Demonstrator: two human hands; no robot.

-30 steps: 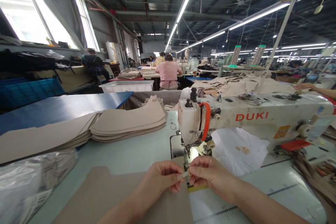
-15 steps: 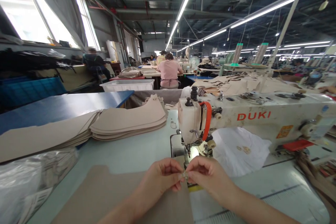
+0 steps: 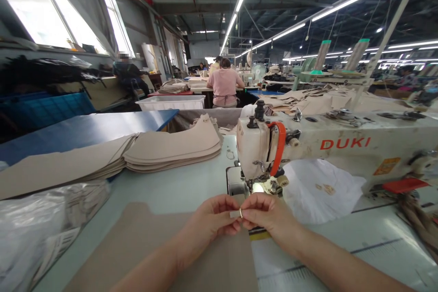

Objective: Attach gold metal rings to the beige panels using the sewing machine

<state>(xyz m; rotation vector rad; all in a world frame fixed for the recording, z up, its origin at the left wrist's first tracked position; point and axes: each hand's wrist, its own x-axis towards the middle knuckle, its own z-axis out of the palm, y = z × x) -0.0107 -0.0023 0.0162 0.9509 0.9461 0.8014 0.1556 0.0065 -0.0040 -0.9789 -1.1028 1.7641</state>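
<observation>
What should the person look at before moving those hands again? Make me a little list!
1. Grip: the left hand and right hand both pinch the small pale strip at their fingertips. Ok.
2. Fingers and needle: both hands sit in front of the needle area of the sewing machine, not under it. Ok.
3. Tan panel: it lies flat on the table beneath the hands. Ok.
4. Light: the lamp at the needle area glows. Ok.
5. Thread through the needle: too small to see. Cannot tell.
6. Stack of tan pieces: it rests to the left, apart from the hands. Ok.
</observation>
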